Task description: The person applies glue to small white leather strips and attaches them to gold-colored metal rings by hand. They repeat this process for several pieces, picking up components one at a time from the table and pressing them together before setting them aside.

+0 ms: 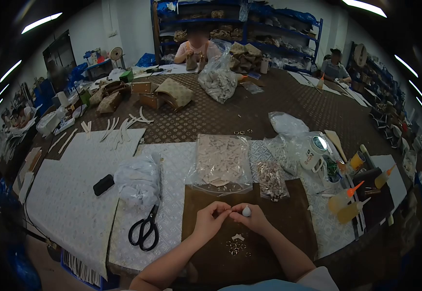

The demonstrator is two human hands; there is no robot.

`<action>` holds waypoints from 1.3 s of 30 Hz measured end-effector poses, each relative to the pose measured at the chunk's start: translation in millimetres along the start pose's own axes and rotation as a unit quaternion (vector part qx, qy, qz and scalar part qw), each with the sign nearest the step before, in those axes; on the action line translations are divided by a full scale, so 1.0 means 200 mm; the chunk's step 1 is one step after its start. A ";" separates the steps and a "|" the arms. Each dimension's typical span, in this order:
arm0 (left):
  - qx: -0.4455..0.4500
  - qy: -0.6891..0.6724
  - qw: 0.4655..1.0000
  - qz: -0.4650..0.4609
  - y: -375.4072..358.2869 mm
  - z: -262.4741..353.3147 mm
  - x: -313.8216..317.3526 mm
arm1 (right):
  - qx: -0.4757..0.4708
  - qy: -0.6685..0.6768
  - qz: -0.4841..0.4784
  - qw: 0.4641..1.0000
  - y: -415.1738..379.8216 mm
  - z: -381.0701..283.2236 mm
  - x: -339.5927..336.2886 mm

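Over the dark brown mat [288, 218], my left hand [212, 221] and my right hand [253, 219] meet fingertip to fingertip. Both are closed in a pinch around something tiny, too small to name. A small white, teardrop-shaped piece [246, 211] shows at the fingers of my right hand. Below the hands, several small shiny metal rings [236, 248] lie loose on the mat, with small white pieces [238, 237] just above them. A clear bag of small pale strips [222, 157] lies beyond my hands. To its right is a bag of small metal parts [271, 178].
Black-handled scissors [144, 234] and a bundled white plastic bag [138, 179] lie left. A white mug [313, 157] and glue bottles [343, 200] stand right. Stacked patterned bags [172, 93] sit farther back. A person [199, 51] works across the table; others sit at the sides.
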State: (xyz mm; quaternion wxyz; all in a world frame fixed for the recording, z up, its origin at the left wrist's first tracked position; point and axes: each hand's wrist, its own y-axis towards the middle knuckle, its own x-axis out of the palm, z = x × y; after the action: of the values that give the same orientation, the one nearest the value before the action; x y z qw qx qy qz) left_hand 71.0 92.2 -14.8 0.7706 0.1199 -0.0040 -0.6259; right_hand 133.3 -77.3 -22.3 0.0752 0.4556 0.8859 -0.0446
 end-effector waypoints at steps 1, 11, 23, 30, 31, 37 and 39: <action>0.000 0.000 1.000 -0.011 0.00 -0.01 -0.01 | -0.003 -0.006 0.001 1.000 0.00 -0.02 0.00; -0.103 -0.149 0.980 -0.078 0.02 -0.04 -0.05 | 0.026 0.000 -0.034 0.999 -0.01 -0.04 0.00; -0.119 -0.172 0.976 -0.061 0.04 -0.04 -0.04 | 0.114 0.166 -0.024 0.979 0.01 -0.04 0.03; -0.275 -0.395 0.876 -0.032 0.08 -0.06 -0.10 | 0.139 0.231 0.046 0.962 0.01 -0.06 0.03; -0.271 -0.405 0.873 -0.033 0.08 -0.05 -0.10 | 0.137 0.227 0.050 0.963 0.01 -0.06 0.03; -0.183 -0.297 0.937 -0.029 0.08 -0.03 -0.07 | 0.073 0.185 0.080 0.977 0.01 -0.06 0.03; -0.144 -0.240 0.960 -0.027 0.07 -0.03 -0.06 | 0.037 0.148 0.100 0.983 0.00 -0.07 0.04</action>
State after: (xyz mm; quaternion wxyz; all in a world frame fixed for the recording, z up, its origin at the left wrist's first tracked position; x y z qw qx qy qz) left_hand 82.0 107.7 -17.1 0.7390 -0.1464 -0.0957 -0.6505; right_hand 128.4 -69.0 -9.2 -0.0694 0.5458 0.8350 -0.0018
